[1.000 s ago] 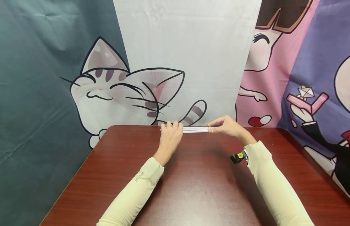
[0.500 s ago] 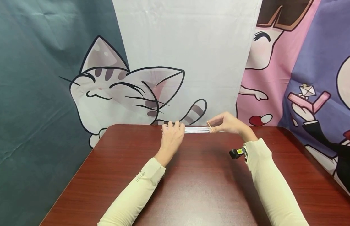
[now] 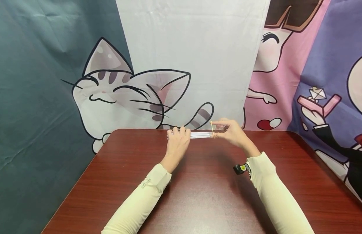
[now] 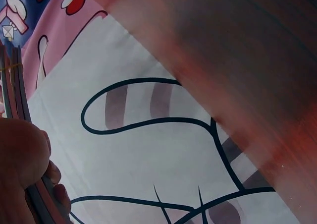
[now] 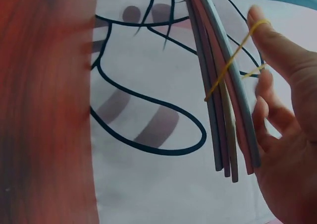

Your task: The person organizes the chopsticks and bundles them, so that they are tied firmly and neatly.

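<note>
My left hand (image 3: 178, 143) grips a bundle of several thin, straight sticks (image 3: 200, 135) held sideways over the far edge of the table. In the right wrist view the sticks (image 5: 240, 115) are in muted colours, with uneven ends. A yellow rubber band (image 5: 230, 60) stretches across the bundle near that end. My right hand (image 3: 233, 132) spreads it between thumb and fingers, the band hooked over the thumb (image 5: 270, 38) and drawn to the fingers behind. Seen from the left wrist, the left hand (image 4: 22, 157) wraps the other part of the bundle, and the band (image 4: 15, 66) crosses its far end.
A dark red wooden table (image 3: 195, 198) lies under both arms. Right behind it hangs a cloth backdrop (image 3: 195, 48) with a cartoon cat and figures. A small black camera (image 3: 239, 169) sticks out from the right wrist.
My right thumb and fingers have spread apart, stretching the rubber band taller. That hand has shifted slightly left along the sticks. My left hand keeps its grip, almost unmoved.
</note>
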### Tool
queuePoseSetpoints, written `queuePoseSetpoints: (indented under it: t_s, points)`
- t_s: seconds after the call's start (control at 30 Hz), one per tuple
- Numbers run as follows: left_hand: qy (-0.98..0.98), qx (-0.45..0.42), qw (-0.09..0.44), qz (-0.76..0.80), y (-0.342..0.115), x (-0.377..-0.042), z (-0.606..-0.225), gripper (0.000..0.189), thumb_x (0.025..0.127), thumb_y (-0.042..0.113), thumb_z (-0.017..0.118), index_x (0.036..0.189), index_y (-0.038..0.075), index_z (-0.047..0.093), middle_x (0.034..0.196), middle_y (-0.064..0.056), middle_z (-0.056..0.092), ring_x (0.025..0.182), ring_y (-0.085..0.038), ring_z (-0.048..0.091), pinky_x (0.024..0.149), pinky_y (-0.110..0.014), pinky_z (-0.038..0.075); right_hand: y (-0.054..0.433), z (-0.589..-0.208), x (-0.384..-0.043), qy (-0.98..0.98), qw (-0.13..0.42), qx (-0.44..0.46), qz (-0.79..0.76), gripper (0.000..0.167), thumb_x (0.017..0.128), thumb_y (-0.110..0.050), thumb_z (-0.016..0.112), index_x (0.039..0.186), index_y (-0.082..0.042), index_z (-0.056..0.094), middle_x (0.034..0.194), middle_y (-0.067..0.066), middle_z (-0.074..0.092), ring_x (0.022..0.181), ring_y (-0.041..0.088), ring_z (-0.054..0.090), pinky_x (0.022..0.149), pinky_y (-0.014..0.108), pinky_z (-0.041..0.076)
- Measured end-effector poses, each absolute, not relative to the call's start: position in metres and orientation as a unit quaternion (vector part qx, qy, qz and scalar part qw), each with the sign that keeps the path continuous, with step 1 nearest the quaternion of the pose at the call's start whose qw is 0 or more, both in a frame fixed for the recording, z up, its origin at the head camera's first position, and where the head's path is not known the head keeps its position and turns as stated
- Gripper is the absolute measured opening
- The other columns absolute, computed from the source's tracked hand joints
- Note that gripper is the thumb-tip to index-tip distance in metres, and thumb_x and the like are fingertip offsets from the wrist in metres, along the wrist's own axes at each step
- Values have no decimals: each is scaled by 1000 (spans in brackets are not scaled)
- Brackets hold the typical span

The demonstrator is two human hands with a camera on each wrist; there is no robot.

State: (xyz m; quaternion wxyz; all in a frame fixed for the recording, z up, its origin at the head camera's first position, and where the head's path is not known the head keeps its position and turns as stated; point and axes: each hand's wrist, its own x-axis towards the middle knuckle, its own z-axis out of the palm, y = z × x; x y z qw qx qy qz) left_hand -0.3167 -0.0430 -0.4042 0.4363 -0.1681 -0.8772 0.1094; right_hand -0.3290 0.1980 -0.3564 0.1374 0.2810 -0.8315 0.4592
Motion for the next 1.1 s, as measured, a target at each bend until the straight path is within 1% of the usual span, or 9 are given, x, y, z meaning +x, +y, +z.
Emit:
queuePoseSetpoints:
  t_s: [0.17, 0.27, 0.37, 0.53, 0.67, 0.8, 0.87, 1.03, 1.1]
  points:
    - [-876, -164, 440, 108, -45, -319, -406, 27, 99, 12, 33, 81, 13, 53, 79, -6, 54, 74, -29, 53, 62, -41, 37, 195, -362, -319, -823, 206, 286, 445, 50, 64, -2, 90, 111, -2, 74, 114, 11, 66, 99, 23, 53, 77, 38, 43]
    - [-878, -158, 439, 107, -46, -320, -407, 28, 99, 13, 32, 81, 13, 53, 80, -6, 54, 74, -28, 53, 61, -41, 37, 192, -360, -308, -817, 225, 284, 450, 49, 63, 2, 89, 110, 2, 74, 111, 17, 70, 101, 27, 56, 80, 36, 46]
    - [-883, -146, 434, 103, -47, -321, -408, 30, 99, 13, 30, 82, 12, 54, 81, -7, 55, 74, -28, 52, 61, -42, 37, 187, -353, -294, -805, 220, 273, 479, 46, 66, 5, 87, 110, 5, 72, 101, 21, 70, 93, 29, 62, 76, 27, 51]
    - [-882, -139, 440, 94, -47, -320, -407, 29, 99, 13, 32, 82, 12, 55, 80, -7, 55, 74, -28, 52, 61, -41, 38, 184, -348, -278, -785, 223, 216, 536, 38, 71, 4, 84, 107, 8, 72, 83, 19, 70, 69, 12, 66, 62, 19, 52]
    - [-885, -135, 434, 98, -45, -318, -406, 30, 99, 13, 30, 83, 12, 55, 80, -6, 55, 74, -27, 53, 62, -41, 38, 182, -352, -271, -788, 233, 165, 545, 36, 73, -1, 84, 107, 8, 72, 76, 19, 71, 63, 3, 62, 56, 16, 48]
    - [-894, -129, 416, 104, -47, -318, -406, 32, 100, 13, 28, 85, 12, 55, 82, -7, 55, 77, -28, 53, 64, -42, 38, 187, -367, -279, -800, 229, 141, 537, 47, 75, -10, 85, 117, 5, 69, 75, 17, 72, 62, 1, 60, 53, 17, 44]
    - [-893, -130, 418, 102, -47, -318, -406, 31, 100, 13, 28, 85, 11, 55, 82, -6, 55, 76, -28, 53, 63, -42, 38, 192, -376, -286, -797, 222, 130, 547, 54, 76, -15, 85, 124, 2, 66, 74, 14, 73, 60, 6, 62, 50, 18, 43]
    - [-887, -132, 431, 98, -46, -318, -404, 32, 100, 12, 28, 83, 11, 55, 80, -6, 54, 74, -28, 52, 62, -41, 38, 198, -385, -292, -784, 212, 100, 575, 70, 78, -24, 85, 136, 0, 56, 74, 7, 74, 55, 15, 68, 51, 21, 50]
    - [-888, -130, 430, 97, -46, -319, -404, 31, 100, 12, 29, 83, 11, 55, 80, -6, 54, 75, -28, 52, 62, -41, 38, 197, -383, -291, -781, 200, 87, 585, 73, 79, -24, 84, 139, 2, 52, 75, 8, 74, 54, 12, 68, 53, 22, 52]
